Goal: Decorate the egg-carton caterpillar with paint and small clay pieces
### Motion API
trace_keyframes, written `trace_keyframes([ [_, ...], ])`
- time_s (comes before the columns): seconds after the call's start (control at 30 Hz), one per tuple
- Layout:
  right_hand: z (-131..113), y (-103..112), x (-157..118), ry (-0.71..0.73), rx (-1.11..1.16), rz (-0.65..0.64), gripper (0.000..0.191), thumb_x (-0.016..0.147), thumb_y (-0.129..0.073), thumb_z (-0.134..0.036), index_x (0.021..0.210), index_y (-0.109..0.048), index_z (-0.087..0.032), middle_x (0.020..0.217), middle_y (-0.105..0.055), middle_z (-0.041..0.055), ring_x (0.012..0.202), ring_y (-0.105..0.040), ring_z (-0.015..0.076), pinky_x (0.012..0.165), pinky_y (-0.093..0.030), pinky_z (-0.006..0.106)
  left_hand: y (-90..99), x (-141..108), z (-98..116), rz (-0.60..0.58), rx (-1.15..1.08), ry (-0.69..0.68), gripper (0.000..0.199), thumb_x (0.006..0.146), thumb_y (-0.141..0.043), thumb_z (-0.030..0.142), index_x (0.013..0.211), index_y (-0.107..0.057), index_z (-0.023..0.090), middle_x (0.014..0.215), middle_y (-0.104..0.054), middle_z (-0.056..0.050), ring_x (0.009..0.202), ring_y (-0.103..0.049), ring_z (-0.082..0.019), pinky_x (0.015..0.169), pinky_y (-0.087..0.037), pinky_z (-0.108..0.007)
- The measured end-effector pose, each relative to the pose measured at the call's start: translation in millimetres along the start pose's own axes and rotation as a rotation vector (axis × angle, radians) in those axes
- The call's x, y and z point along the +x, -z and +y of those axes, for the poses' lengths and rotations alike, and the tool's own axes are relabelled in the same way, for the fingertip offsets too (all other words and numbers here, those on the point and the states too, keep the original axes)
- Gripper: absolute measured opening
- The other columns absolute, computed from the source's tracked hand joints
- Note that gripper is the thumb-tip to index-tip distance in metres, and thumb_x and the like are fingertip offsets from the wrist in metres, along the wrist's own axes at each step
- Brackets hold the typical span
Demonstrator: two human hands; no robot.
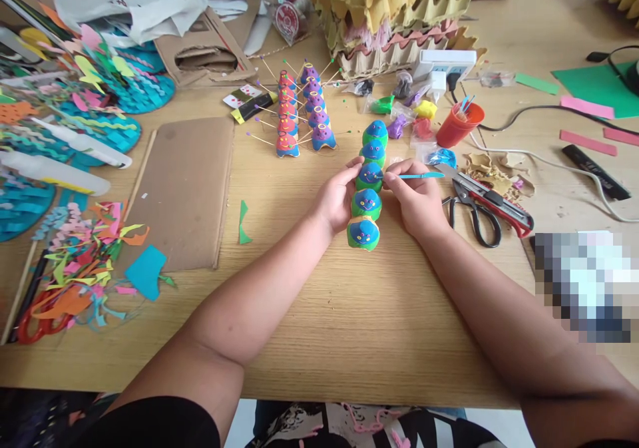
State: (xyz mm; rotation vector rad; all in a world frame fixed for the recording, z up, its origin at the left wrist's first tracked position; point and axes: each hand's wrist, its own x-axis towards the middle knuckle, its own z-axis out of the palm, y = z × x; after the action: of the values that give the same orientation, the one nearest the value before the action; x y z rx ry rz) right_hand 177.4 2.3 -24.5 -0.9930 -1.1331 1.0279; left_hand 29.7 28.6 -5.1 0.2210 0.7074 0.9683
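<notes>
A row of egg-carton cups point(368, 203), painted blue over green with small faces, lies lengthwise before me on the table. My left hand point(335, 198) grips its left side near the middle cup, thumb on top. In my right hand point(413, 198) is a thin blue modelling tool point(423, 176), pinched between the fingers, its tip at the face of the middle cup. The fingers of the right hand under the tool are partly hidden. Beyond stand a red-orange row of cups point(287, 125) and a purple row point(318, 112), both with pins sticking out at the sides.
Right of my hands lie black-handled scissors point(482, 225), a red utility knife point(499, 205) and an orange cup point(459, 125). Small clay bags point(397, 126) sit behind. Cardboard point(182, 195) and paper scraps point(82, 255) lie left; egg trays point(394, 28) are stacked at the back.
</notes>
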Motion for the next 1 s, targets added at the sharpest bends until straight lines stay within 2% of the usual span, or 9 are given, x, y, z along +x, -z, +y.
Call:
trace_keyframes([
  [0.13,0.6,-0.1,0.1,0.001,-0.028,-0.001,0.04,0.076,-0.089,-0.057,0.08,-0.066,-0.024,0.079,-0.063,-0.0021,0.075,-0.059,0.0124,0.071,-0.05,0.028,-0.8,-0.4,-0.4,-0.005,0.002,-0.005,0.017,0.101,-0.056,0.019,0.112,-0.069,0.022,0.07,-0.074,0.003,0.054,-0.069,-0.012,0.061,-0.055,-0.022],
  [0.4,2.1,0.8,0.4,0.006,-0.066,-0.017,0.042,0.077,-0.087,-0.06,0.082,-0.064,-0.025,0.077,-0.059,-0.0025,0.073,-0.058,0.0126,0.067,-0.049,0.027,-0.2,-0.6,-1.8,-0.014,-0.03,-0.02,0.022,0.098,-0.059,0.018,0.116,-0.07,0.023,0.071,-0.075,0.003,0.057,-0.071,-0.012,0.062,-0.056,-0.021],
  [0.63,3.4,1.3,0.7,0.002,-0.065,-0.015,0.042,0.077,-0.087,-0.059,0.082,-0.065,-0.024,0.077,-0.06,-0.0025,0.073,-0.057,0.0124,0.066,-0.048,0.026,2.5,1.6,-2.7,-0.026,-0.017,-0.035,0.015,0.1,-0.056,0.017,0.101,-0.07,0.022,0.073,-0.076,0.002,0.06,-0.071,-0.012,0.063,-0.055,-0.022],
  [0.8,4.5,1.4,1.5,0.003,-0.053,-0.009,0.041,0.077,-0.088,-0.059,0.083,-0.065,-0.024,0.078,-0.061,-0.0028,0.072,-0.058,0.012,0.068,-0.049,0.027,1.6,0.4,-2.4,-0.011,-0.015,-0.02,0.013,0.097,-0.062,0.018,0.104,-0.072,0.023,0.073,-0.076,0.003,0.058,-0.071,-0.012,0.066,-0.057,-0.023],
  [1.0,5.3,1.6,1.7,0.04,-0.054,-0.016,0.039,0.08,-0.086,-0.057,0.083,-0.065,-0.025,0.08,-0.063,-0.0027,0.075,-0.06,0.012,0.071,-0.051,0.028,0.9,0.1,-2.0,-0.012,-0.018,-0.017,0.015,0.098,-0.06,0.018,0.107,-0.072,0.023,0.072,-0.075,0.002,0.057,-0.071,-0.012,0.064,-0.057,-0.023],
])
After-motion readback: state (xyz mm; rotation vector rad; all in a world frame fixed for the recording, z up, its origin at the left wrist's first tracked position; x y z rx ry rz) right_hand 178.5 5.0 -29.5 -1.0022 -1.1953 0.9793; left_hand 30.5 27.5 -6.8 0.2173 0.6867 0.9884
